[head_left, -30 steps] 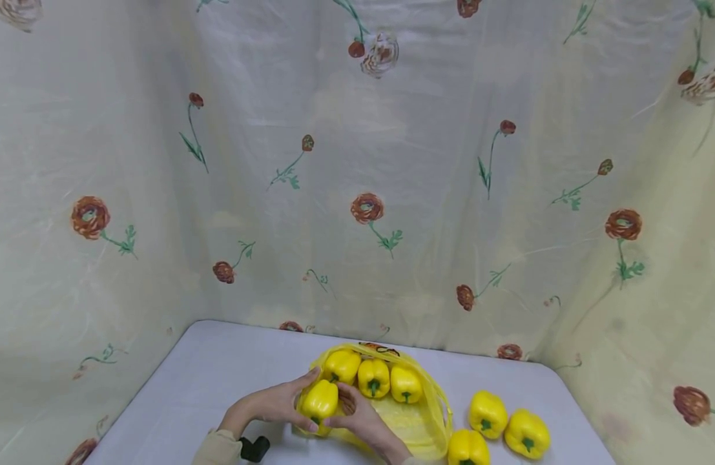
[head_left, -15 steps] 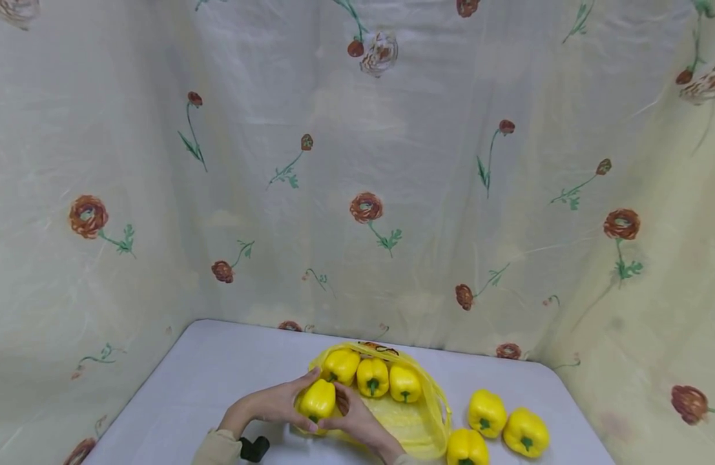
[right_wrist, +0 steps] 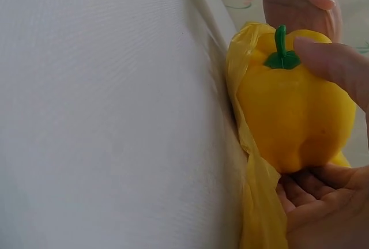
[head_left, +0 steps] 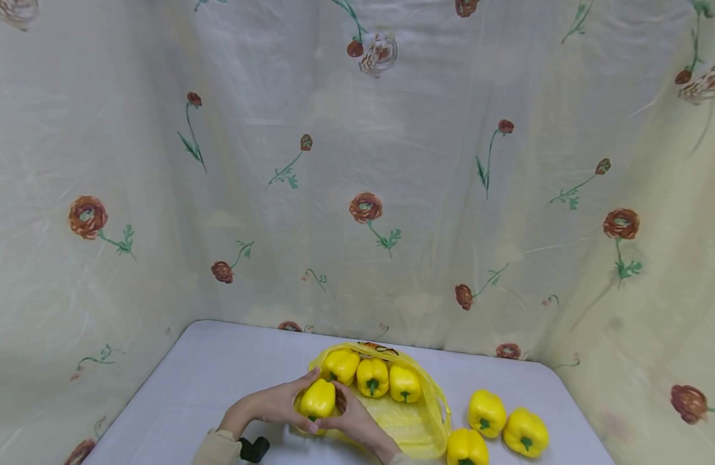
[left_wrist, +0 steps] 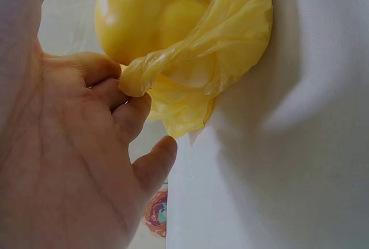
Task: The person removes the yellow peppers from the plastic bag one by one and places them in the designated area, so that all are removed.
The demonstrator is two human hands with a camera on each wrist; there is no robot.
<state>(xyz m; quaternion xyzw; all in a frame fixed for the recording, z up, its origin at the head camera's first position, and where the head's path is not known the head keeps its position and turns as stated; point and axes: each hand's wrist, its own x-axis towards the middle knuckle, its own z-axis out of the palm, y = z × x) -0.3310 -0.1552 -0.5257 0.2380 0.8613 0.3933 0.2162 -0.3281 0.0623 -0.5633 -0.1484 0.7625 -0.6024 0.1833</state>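
A yellow bell pepper [head_left: 318, 399] with a green stem sits at the left side of the mouth of a yellow plastic bag [head_left: 409, 426], between my two hands. My left hand [head_left: 276, 402] curves around its left side; in the left wrist view, the curled fingers [left_wrist: 132, 110] hold the bag's gathered edge [left_wrist: 173, 61]. From the right, my right hand [head_left: 357, 418] grips the pepper. In the right wrist view, its thumb [right_wrist: 334, 64] lies by the stem and its other fingers are under the pepper's far end, partly hidden.
Inside the bag, three more yellow peppers [head_left: 373, 378] lie in a row along the back. Three others [head_left: 487, 414] stand on the white table [head_left: 241, 361] to the bag's right. A flowered curtain [head_left: 427, 258] surrounds the table at the back and sides.
Over the last second my right thumb has shifted slightly left across the pepper's stem end. Both hands otherwise keep almost the same place, and the other peppers stay put.
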